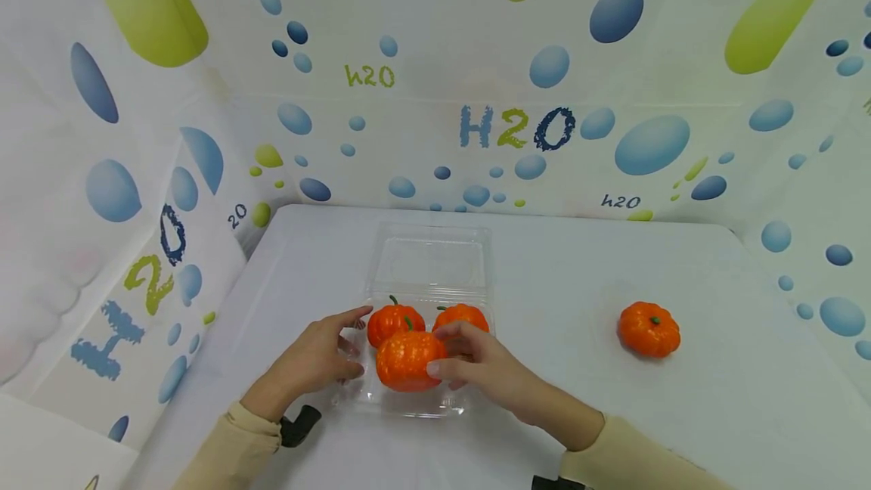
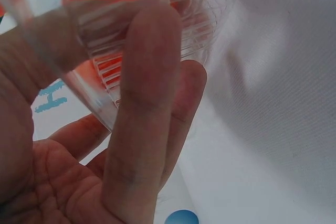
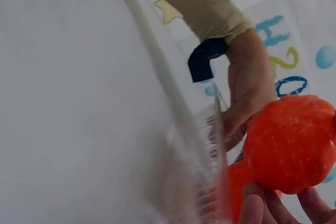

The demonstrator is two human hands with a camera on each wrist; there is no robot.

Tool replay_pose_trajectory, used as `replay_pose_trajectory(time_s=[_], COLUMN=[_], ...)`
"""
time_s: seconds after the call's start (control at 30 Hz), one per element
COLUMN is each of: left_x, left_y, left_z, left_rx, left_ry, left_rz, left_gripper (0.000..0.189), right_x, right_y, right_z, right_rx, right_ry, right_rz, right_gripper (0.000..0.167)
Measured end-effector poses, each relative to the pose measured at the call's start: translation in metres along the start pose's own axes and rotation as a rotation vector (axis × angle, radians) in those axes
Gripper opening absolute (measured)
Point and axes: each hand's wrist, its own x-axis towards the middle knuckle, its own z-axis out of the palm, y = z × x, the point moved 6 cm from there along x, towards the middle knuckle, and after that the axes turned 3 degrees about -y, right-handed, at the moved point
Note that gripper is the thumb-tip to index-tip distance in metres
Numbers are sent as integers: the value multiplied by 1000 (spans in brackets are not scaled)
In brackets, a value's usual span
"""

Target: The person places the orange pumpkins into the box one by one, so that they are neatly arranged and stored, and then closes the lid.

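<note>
Right hand (image 1: 479, 360) grips an orange pumpkin (image 1: 406, 363) over the near part of a clear plastic box (image 1: 416, 404).
Two rear pumpkins (image 1: 391, 324) sit in the box, its lid (image 1: 433, 263) opened back; left hand (image 1: 314, 358), fingers loosely apart, lies at the box's left side. Another pumpkin (image 1: 649, 331) rests on the bench (image 1: 558, 278), well to the right.

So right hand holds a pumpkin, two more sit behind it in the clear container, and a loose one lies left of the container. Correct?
Not quite: the loose pumpkin lies right of the clear container, as the head view shows. The rest stands.
</note>
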Motion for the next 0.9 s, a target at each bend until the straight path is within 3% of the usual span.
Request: replay_pose_trajectory(time_s=[0.43, 0.9], left_x=[-1, 0], left_y=[0, -2], left_z=[0, 0], left_rx=[-13, -16], left_ry=[-20, -19], left_rz=[35, 27], left_gripper=[88, 86], right_x=[7, 14], right_y=[10, 17], right_z=[14, 17], right_rx=[-163, -338], right_ry=[-27, -42], right_rz=[6, 11], right_gripper=[55, 55])
